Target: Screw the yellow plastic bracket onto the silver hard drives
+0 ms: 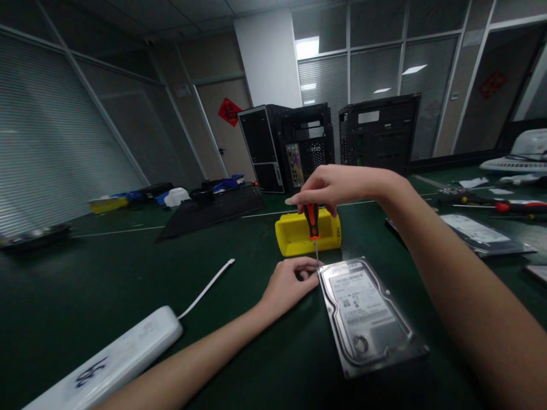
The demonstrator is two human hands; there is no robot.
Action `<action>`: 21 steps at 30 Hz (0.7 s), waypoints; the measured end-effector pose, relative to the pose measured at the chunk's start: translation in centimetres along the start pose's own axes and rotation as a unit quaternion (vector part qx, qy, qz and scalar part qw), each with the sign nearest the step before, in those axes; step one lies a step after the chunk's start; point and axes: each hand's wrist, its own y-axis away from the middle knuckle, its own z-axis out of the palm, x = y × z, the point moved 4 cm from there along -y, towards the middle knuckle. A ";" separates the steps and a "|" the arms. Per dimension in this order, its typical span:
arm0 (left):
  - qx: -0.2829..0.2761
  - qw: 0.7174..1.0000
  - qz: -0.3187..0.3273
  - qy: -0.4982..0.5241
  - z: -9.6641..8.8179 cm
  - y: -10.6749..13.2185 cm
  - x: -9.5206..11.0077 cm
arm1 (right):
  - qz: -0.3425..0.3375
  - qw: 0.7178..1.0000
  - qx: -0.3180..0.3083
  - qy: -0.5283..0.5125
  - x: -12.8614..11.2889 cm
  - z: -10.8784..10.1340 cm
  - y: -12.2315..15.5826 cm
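A silver hard drive (363, 307) with a white label lies label side up on the dark green table. My right hand (320, 191) grips the red and black handle of a screwdriver (313, 221) from above. Its shaft points down almost upright, with the tip at the drive's far left corner. At that same corner, the thumb and fingers of my left hand (294, 279) are closed against the drive's edge, beside the screwdriver tip. Whether a screw sits between those fingers is too small to make out. A yellow bin (294, 245) stands just behind both hands.
A white power strip (128, 353) lies at the front left. Black computer cases (265, 148) stand at the back. On the right are another hard drive (482, 233) and several hand tools (504, 206). A black mat (205, 213) lies at the back left.
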 end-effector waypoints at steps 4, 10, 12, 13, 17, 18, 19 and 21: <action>-0.002 1.000 0.000 0.000 0.0 0.0 0.0 | -0.028 1.000 0.009 0.008 -0.2 0.2 -0.3; 0.003 1.000 0.005 -0.001 -0.1 -0.1 0.1 | -0.064 0.997 0.034 0.031 -0.5 0.5 -0.8; 0.003 1.000 0.004 -0.001 0.0 -0.1 0.1 | -0.063 0.996 0.044 0.044 -0.5 0.5 -0.9; 0.004 1.000 0.003 -0.002 0.0 -0.1 0.1 | -0.062 0.996 0.045 0.048 -0.4 0.5 -1.0; 0.003 1.000 0.004 -0.007 0.0 -0.1 0.0 | -0.045 0.997 0.038 0.045 -0.4 0.7 -1.1; 0.003 1.000 0.004 -0.006 0.0 -0.1 0.0 | -0.038 0.998 0.037 0.042 -0.4 0.8 -1.1; 0.002 1.000 0.004 -0.005 0.1 -0.2 -0.1 | -0.030 0.998 0.036 0.037 -0.4 0.8 -1.1; 0.001 1.000 0.003 -0.002 0.1 -0.2 -0.2 | -0.017 0.999 0.038 0.029 -0.5 0.8 -1.1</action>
